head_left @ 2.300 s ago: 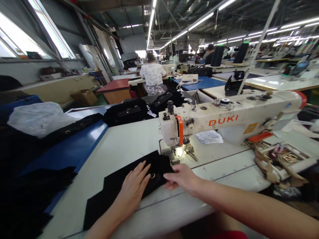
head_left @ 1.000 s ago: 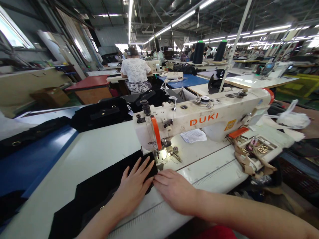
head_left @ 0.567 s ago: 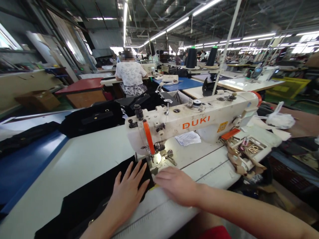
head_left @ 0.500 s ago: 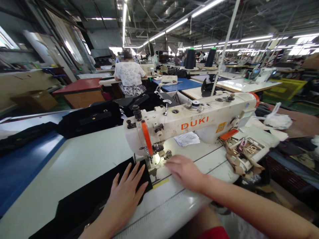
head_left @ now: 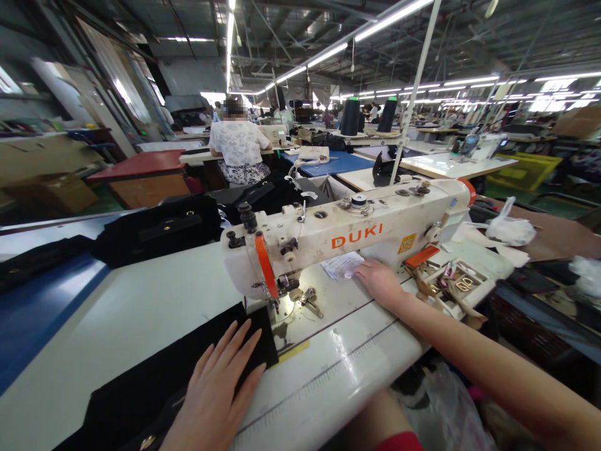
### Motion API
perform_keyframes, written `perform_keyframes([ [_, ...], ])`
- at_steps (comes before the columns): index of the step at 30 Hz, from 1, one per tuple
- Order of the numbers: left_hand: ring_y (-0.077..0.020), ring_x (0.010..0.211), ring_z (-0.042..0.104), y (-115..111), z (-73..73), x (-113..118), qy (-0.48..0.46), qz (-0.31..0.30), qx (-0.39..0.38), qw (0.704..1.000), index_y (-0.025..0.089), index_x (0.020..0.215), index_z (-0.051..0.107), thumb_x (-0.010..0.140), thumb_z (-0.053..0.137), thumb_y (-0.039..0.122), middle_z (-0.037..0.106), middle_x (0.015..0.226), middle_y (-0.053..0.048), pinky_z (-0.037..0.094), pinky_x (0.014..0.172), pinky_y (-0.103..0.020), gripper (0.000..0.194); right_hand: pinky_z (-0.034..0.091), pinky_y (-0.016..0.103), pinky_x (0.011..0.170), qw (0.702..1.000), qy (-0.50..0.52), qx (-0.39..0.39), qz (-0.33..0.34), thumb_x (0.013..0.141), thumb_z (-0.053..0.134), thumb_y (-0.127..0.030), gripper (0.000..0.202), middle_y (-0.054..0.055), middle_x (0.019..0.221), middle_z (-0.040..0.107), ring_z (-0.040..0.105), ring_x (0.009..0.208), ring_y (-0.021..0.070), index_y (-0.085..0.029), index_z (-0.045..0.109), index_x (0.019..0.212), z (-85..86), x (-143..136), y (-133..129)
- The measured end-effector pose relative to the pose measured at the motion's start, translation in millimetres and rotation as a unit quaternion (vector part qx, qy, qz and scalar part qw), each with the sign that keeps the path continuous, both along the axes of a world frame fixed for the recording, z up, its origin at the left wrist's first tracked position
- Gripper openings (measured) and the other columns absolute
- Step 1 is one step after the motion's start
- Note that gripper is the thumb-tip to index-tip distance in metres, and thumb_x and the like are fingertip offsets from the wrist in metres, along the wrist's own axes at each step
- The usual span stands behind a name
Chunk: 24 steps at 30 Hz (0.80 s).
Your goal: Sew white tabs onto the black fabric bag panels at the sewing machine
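Note:
My left hand (head_left: 225,376) lies flat with fingers spread on a black fabric piece (head_left: 141,382), whose right end reaches beside the needle area of the white sewing machine (head_left: 352,235). A gold metal fitting (head_left: 147,442) shows on the fabric near my wrist. Under the machine's arm, my right hand (head_left: 381,282) has its fingers bunched at the right edge of a stack of small white printed labels (head_left: 340,265). How many labels the fingertips hold is hidden. To the right of the lit needle plate is a small metal guide (head_left: 310,302).
An open tray (head_left: 462,285) with metal rings and tan strips sits right of the machine. Behind the worktable (head_left: 173,300) lie black fabric pieces with gold fittings (head_left: 154,228). A plastic bag (head_left: 511,224) rests farther right. A co-worker (head_left: 239,144) sits ahead, facing away.
My right hand has moved from beside the needle area rightward and away from me to the labels, uncovering the metal guide. My left hand stays spread on the black fabric. The view has shifted slightly.

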State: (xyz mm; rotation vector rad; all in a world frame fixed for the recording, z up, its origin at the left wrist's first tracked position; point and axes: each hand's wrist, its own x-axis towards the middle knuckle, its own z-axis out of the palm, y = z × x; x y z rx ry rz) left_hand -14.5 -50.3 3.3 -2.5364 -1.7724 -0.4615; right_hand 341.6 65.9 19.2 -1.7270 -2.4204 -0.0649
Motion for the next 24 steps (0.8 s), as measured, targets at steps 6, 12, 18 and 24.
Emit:
perform_keyframes([
  [6,-0.0291,0.137,0.039,-12,19.1,8,-0.06,-0.014,0.012,0.998,0.029,0.134,0.053,0.09,0.043,0.048,0.049,0.146,-0.004,0.039,0.108,-0.051,0.049,0.042,0.034,0.091,0.998,0.026,0.048,0.011,0.098,0.045,-0.02,0.026,0.01,0.105,0.069,0.057,0.099,0.0229,-0.017,0.07,0.102,10.4,2,-8],
  [12,-0.0271,0.121,0.058,-21,35.0,41,-0.321,0.068,-0.138,0.934,0.025,0.129,0.056,0.083,0.053,0.05,0.062,0.132,-0.007,0.048,0.102,-0.044,0.052,0.044,0.033,0.079,0.98,0.069,0.099,0.158,0.098,0.047,-0.021,0.025,0.008,0.091,0.069,0.056,0.086,0.0215,-0.019,0.071,0.092,15.0,-57,-55],
  [18,-0.0254,0.085,0.072,-12,47.5,44,-0.506,0.168,-0.3,0.791,0.015,0.111,0.063,0.067,0.066,0.047,0.075,0.087,-0.007,0.057,0.082,-0.037,0.055,0.046,0.031,0.075,0.935,0.198,0.083,0.282,0.094,0.055,-0.022,0.015,0.005,0.083,0.066,0.056,0.083,0.019,-0.018,0.068,0.086,9.7,-135,-101],
  [24,-0.0237,0.078,0.072,-12,59.8,15,-0.523,0.217,-0.317,0.761,0.012,0.105,0.063,0.059,0.071,0.047,0.075,0.078,-0.008,0.056,0.079,-0.035,0.059,0.053,0.03,0.078,0.819,0.522,-0.208,0.119,0.087,0.063,-0.026,0.025,0.007,0.103,0.068,0.066,0.087,0.0172,-0.019,0.065,0.111,0.3,-147,-82],
])
